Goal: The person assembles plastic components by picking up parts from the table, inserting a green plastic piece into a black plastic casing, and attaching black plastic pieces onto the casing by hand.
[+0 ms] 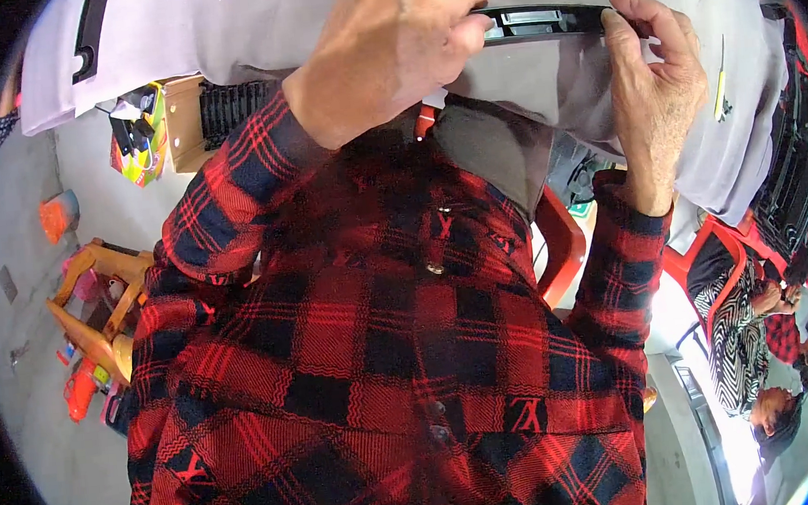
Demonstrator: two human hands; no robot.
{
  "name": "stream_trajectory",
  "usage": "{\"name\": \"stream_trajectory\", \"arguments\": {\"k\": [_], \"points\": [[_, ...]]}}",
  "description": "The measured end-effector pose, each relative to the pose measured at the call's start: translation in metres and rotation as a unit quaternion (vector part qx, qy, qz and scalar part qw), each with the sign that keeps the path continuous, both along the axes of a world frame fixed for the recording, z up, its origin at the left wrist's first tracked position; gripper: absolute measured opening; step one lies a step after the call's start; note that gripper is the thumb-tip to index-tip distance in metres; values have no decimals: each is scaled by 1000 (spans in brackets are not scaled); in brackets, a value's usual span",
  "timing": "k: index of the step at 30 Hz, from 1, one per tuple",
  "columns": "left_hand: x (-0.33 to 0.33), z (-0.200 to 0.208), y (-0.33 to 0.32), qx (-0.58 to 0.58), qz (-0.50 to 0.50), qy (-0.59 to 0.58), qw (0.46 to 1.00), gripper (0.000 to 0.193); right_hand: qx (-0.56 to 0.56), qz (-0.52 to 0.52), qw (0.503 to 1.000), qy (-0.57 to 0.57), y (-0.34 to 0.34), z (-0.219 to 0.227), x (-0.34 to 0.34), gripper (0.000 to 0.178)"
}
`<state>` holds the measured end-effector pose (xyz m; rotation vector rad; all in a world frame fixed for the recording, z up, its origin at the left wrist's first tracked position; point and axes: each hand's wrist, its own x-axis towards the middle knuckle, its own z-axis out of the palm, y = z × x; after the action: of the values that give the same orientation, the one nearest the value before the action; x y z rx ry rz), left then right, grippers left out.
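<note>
A narrow black plastic strip (585, 22) with long slots lies across both my hands, over the grey cloth. My left hand (397, 49) has its thumb and bent fingers closed at the strip's left end, which they partly hide. At the other end, my right hand (657, 66) pinches the strip between thumb and fingers. A thin tool with a yellow handle (720, 95) rests on the cloth to the right of that hand.
The grey cloth (244, 23) covers the work table. Another black strip (90, 40) lies at its far left. Below that edge stand a cardboard box (187, 122) and a wooden stool (96, 315). Red chairs (560, 250) and a seated person (729, 341) are to the right.
</note>
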<state>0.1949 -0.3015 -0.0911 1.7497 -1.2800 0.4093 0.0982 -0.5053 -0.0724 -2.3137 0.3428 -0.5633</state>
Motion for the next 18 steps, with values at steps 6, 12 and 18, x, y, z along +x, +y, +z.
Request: {"name": "stream_trajectory", "arguments": {"k": [6,12,18], "points": [[-4,25,-2,200,-2,150,968,17,-134,58,989,30,4,1,3,13],[4,-12,-5,61,11,-105,993,18,-188,53,980,40,4,-1,4,12],[9,-22,-16,-33,62,-207,976,19,-177,68,982,16,2,-7,5,12]]}}
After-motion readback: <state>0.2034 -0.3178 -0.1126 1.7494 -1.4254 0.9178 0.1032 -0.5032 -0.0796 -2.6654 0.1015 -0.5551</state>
